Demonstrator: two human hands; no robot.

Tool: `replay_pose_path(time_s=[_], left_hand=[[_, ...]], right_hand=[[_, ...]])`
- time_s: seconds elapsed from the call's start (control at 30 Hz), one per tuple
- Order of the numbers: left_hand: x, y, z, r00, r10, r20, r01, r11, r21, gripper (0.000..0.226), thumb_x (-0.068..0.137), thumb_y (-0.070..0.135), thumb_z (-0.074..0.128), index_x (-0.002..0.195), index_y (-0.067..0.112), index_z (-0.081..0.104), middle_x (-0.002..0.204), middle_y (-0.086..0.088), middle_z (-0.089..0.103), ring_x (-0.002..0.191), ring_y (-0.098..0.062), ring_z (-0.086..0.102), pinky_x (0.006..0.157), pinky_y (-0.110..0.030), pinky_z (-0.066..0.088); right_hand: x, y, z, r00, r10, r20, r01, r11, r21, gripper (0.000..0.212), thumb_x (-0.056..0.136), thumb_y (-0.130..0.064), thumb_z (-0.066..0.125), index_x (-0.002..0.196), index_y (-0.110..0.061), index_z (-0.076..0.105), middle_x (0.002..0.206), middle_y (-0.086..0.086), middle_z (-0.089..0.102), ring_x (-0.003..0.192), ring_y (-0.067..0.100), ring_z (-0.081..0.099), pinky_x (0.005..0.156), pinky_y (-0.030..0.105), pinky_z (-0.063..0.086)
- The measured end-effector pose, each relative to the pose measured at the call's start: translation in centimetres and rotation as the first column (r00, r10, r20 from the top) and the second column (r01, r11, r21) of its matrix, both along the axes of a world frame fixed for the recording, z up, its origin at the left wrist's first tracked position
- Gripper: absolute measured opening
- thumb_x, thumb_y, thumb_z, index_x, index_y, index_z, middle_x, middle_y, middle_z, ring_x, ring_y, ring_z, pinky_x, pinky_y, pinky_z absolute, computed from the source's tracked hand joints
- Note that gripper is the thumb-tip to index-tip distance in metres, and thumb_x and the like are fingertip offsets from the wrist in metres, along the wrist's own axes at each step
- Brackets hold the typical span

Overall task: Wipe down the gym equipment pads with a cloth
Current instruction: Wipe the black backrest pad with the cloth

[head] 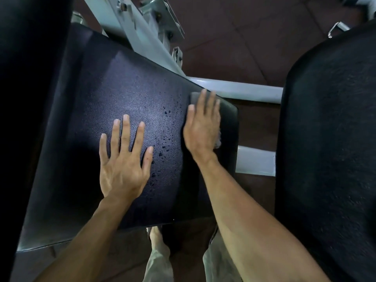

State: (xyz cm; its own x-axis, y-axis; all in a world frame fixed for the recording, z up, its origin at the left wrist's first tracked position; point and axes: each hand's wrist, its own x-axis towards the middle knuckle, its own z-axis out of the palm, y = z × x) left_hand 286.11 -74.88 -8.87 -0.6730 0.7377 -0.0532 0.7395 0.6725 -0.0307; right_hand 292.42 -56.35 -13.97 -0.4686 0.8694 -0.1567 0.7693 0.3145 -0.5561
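A black textured seat pad (114, 94) fills the middle of the head view, with water droplets scattered between my hands. My left hand (124, 159) lies flat on the pad, fingers spread, holding nothing. My right hand (201, 127) presses flat on a grey cloth (195, 96) near the pad's right edge. Only the cloth's far corner and a bit at the hand's right side show; the rest is under my palm.
A second black pad (329, 139) stands at the right and a dark pad (30, 98) at the far left. Pale grey frame tubes (240, 90) run behind and under the seat. Brown floor tiles lie below; my trouser legs show at the bottom.
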Motion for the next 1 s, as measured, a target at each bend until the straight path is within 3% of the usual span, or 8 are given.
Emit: replay_pose_path(time_s=[0.13, 0.23, 0.37, 0.5, 0.57, 0.67, 0.8, 1.0], left_hand=[[0.0, 0.0, 0.1, 1.0, 0.006, 0.01, -0.006, 1.0, -0.002, 0.061, 0.103, 0.048, 0.023, 0.159, 0.027, 0.013, 0.168, -0.006, 0.002, 0.156, -0.024, 0.001, 0.125, -0.048, 0.004], [0.0, -0.1, 0.1, 1.0, 0.012, 0.012, -0.012, 1.0, -0.001, 0.06, 0.103, 0.048, 0.023, 0.159, 0.027, 0.013, 0.168, -0.006, 0.002, 0.156, -0.024, 0.002, 0.125, -0.048, 0.003], [0.0, -0.1, 0.1, 1.0, 0.011, 0.01, -0.011, 1.0, 0.003, 0.06, 0.103, 0.048, 0.023, 0.159, 0.027, 0.015, 0.168, -0.006, 0.003, 0.156, -0.024, 0.003, 0.125, -0.048, 0.005], [0.0, 0.0, 0.0, 1.0, 0.009, 0.003, -0.009, 1.0, 0.008, 0.06, 0.103, 0.047, 0.024, 0.158, 0.026, 0.016, 0.168, -0.007, 0.005, 0.156, -0.024, 0.004, 0.125, -0.048, 0.005], [0.0, 0.0, -0.1, 1.0, 0.008, -0.003, -0.008, 1.0, 0.01, 0.06, 0.103, 0.048, 0.025, 0.158, 0.026, 0.016, 0.168, -0.007, 0.005, 0.156, -0.025, 0.004, 0.125, -0.049, 0.005], [0.0, 0.0, -0.2, 1.0, 0.004, 0.0, -0.004, 1.0, 0.012, 0.06, 0.103, 0.046, 0.025, 0.159, 0.026, 0.015, 0.168, -0.007, 0.004, 0.156, -0.025, 0.004, 0.125, -0.049, 0.005], [0.0, -0.1, -0.1, 1.0, 0.002, 0.01, -0.002, 1.0, 0.025, 0.06, 0.103, 0.045, 0.026, 0.159, 0.026, 0.014, 0.168, -0.007, 0.003, 0.156, -0.025, 0.003, 0.124, -0.05, 0.006], [0.0, -0.2, -0.2, 1.0, 0.004, -0.009, -0.004, 1.0, 0.024, 0.058, 0.104, 0.044, 0.026, 0.159, 0.026, 0.015, 0.168, -0.007, 0.005, 0.156, -0.026, 0.005, 0.124, -0.049, 0.007]], right_hand=[[4.7, -6.7, 0.7, 0.955, 0.291, -0.061, -0.285, 0.954, 0.094, 0.057, 0.107, -0.039, 0.022, 0.159, -0.016, 0.012, 0.168, 0.008, 0.002, 0.155, 0.024, 0.0, 0.123, 0.045, 0.019], [12.2, -10.9, -0.5, 0.933, 0.357, -0.034, -0.353, 0.931, 0.096, 0.056, 0.107, -0.039, 0.027, 0.158, -0.017, 0.02, 0.167, 0.008, 0.012, 0.155, 0.026, 0.01, 0.12, 0.047, 0.027], [15.6, -9.3, -2.6, 0.996, 0.093, 0.012, -0.093, 0.996, 0.013, 0.056, 0.107, -0.036, 0.027, 0.158, -0.014, 0.02, 0.167, 0.01, 0.013, 0.154, 0.03, 0.013, 0.118, 0.053, 0.028], [9.2, -0.4, -2.6, 0.956, -0.292, 0.005, 0.289, 0.946, -0.146, 0.056, 0.108, -0.037, 0.024, 0.159, -0.015, 0.014, 0.167, 0.01, 0.008, 0.154, 0.031, 0.009, 0.124, 0.044, 0.016], [4.9, 3.4, -1.8, 0.944, -0.33, -0.026, 0.32, 0.931, -0.178, 0.056, 0.108, -0.035, 0.024, 0.157, -0.009, 0.02, 0.165, 0.016, 0.015, 0.152, 0.035, 0.015, 0.123, 0.042, 0.014], [0.9, 1.9, -0.4, 0.997, -0.012, -0.081, 0.015, 0.999, 0.037, 0.056, 0.106, -0.031, 0.025, 0.153, -0.002, 0.029, 0.16, 0.024, 0.024, 0.15, 0.039, 0.022, 0.123, 0.049, 0.019], [4.1, -6.3, 0.8, 0.969, 0.234, -0.076, -0.231, 0.972, 0.052, 0.057, 0.107, -0.038, 0.021, 0.159, -0.016, 0.014, 0.168, 0.009, 0.003, 0.155, 0.024, 0.0, 0.123, 0.045, 0.018], [15.1, -13.1, -1.3, 0.974, 0.206, 0.098, -0.213, 0.975, 0.058, 0.055, 0.106, -0.043, 0.019, 0.158, -0.026, 0.014, 0.167, 0.006, 0.013, 0.154, 0.027, 0.012, 0.118, 0.054, 0.025]])
